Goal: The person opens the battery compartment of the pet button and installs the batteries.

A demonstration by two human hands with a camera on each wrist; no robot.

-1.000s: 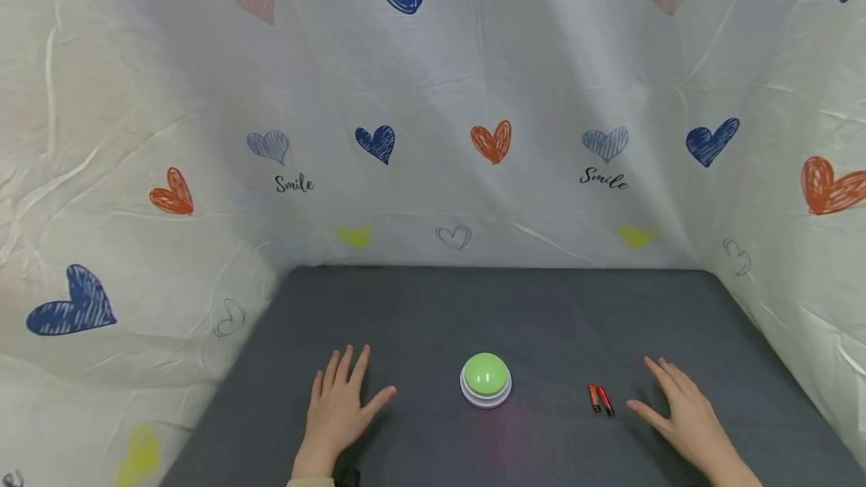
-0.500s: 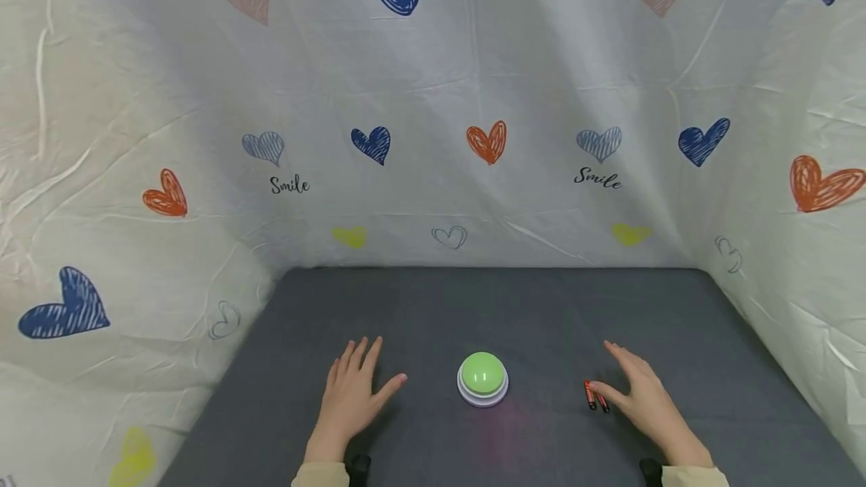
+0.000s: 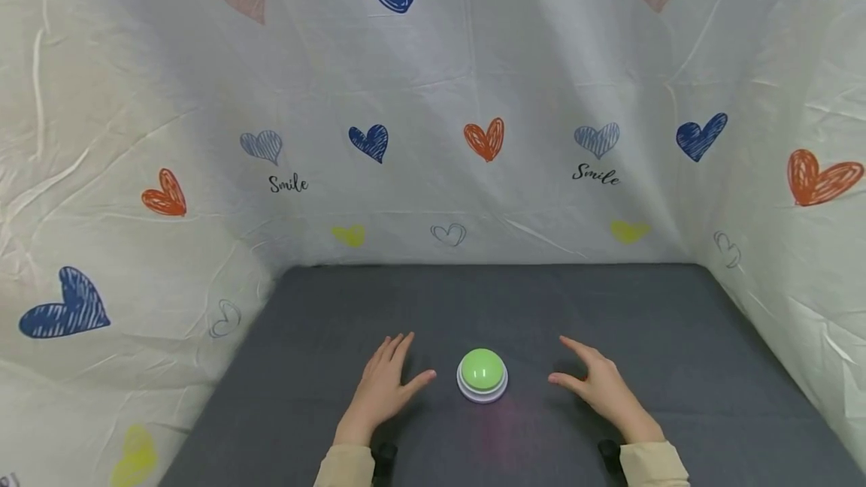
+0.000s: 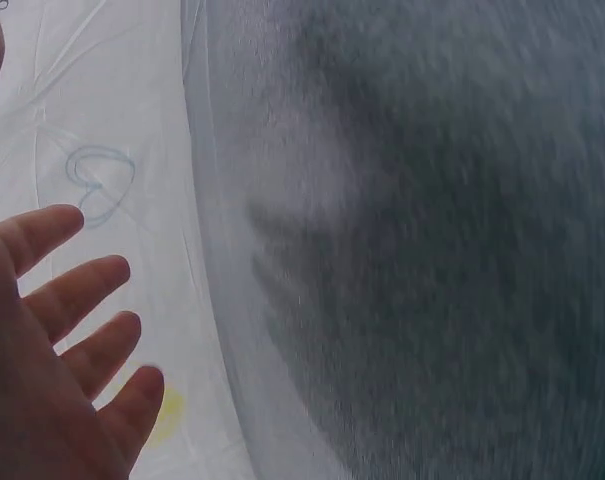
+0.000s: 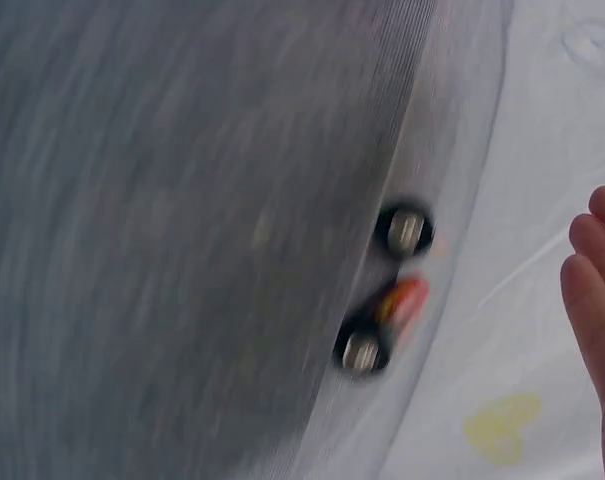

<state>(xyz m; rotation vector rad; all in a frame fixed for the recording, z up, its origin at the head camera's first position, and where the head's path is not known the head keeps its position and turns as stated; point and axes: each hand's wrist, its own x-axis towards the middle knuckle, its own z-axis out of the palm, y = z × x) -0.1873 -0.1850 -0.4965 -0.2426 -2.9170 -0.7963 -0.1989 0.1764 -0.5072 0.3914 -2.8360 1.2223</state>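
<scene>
Under right hand [image 3: 605, 391]: batteries [image 5: 382, 300] hidden, blurred | hands open, flanking green button [image 3: 482, 370]

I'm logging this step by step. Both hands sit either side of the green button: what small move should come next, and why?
Probably closing both hands onto the green button. The left hand and right hand flank it, open, fingers spread, holding nothing and not touching it. The batteries show only in the right wrist view; the right hand covers them in the head view.

The grey table [image 3: 541, 307] was viewed from above and behind by the head camera. Each wrist view was held close, blurred, the same table [image 4: 432, 250] shared throughout.
</scene>
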